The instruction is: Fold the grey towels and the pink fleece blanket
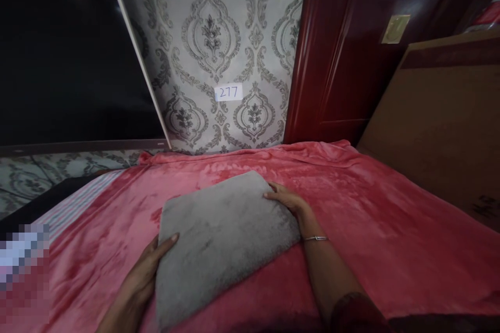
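Observation:
A grey, short-piled fabric piece (226,234), roughly rectangular and flat, is held tilted over the pink blanket (390,229). It could be a folded cloth or a mat; I cannot tell which. My left hand (146,268) grips its left edge, thumb on top and fingers hidden beneath. At the upper right edge my right hand (287,200) holds it too, with the thumb lying on the surface and the other fingers around the far side. A thin silver bracelet (315,238) circles my right wrist.
A large dark screen (74,57) stands at the left against the patterned wallpaper (211,31). On the wall is a paper label (228,92) reading 277. Dark red wood panelling (324,52) and a big cardboard box (437,130) bound the right side. Striped fabric (84,203) shows at the left.

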`<state>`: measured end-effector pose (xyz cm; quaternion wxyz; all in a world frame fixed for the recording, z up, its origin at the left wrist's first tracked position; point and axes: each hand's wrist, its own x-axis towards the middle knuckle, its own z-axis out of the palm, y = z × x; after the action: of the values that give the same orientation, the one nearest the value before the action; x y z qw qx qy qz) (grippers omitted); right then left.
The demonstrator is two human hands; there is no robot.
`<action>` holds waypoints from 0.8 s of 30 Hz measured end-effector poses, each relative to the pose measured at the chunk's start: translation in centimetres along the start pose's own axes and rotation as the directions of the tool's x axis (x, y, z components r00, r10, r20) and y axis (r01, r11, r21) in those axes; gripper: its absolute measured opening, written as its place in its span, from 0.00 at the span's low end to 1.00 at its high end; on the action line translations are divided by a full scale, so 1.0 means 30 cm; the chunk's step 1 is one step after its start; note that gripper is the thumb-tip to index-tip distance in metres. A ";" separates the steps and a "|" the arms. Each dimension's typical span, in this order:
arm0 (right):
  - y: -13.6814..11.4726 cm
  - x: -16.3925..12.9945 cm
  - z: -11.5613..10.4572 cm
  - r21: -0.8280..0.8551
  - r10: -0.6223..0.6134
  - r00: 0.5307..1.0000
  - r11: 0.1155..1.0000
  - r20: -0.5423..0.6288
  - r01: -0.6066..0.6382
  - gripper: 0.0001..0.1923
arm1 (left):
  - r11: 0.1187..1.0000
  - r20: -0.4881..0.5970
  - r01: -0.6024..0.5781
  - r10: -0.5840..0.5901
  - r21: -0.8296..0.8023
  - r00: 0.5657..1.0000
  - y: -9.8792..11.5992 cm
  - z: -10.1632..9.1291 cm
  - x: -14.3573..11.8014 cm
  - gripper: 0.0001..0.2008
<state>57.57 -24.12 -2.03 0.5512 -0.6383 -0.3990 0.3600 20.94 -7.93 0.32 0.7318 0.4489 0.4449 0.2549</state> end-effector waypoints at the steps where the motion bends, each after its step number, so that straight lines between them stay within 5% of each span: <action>1: -0.003 0.001 0.004 0.000 -0.011 1.000 1.000 -0.004 0.011 0.34 | 1.000 0.006 -0.008 0.007 0.002 1.000 0.005 0.004 -0.001 0.33; 8: -0.059 -0.040 0.010 0.126 -0.091 0.995 0.987 -0.040 0.096 0.32 | 0.984 0.026 -0.178 0.178 0.006 0.984 0.124 0.045 -0.015 0.24; 14: -0.185 -0.115 -0.077 0.086 -0.150 0.979 0.983 -0.137 0.162 0.36 | 0.980 0.101 -0.201 0.201 -0.015 0.974 0.222 0.119 -0.054 0.25; 17: -0.175 -0.132 -0.134 0.014 -0.131 0.974 0.991 -0.185 0.136 0.35 | 0.988 0.150 -0.154 0.157 -0.028 0.976 0.162 0.163 -0.036 0.24; 21: -0.044 -0.165 -0.165 -0.024 0.021 0.965 0.999 -0.263 -0.029 0.24 | 1.000 0.225 0.002 0.002 -0.019 0.974 0.026 0.177 0.024 0.19; 24: 0.049 -0.205 -0.162 0.020 0.064 0.961 0.998 -0.268 -0.060 0.21 | 1.000 0.284 -0.004 0.004 -0.001 0.959 -0.026 0.163 0.059 0.18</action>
<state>59.50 -31.84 -2.72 0.5924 -0.6902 -0.2983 0.2894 26.07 -9.04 -0.13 0.7878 0.4816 0.3342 0.1892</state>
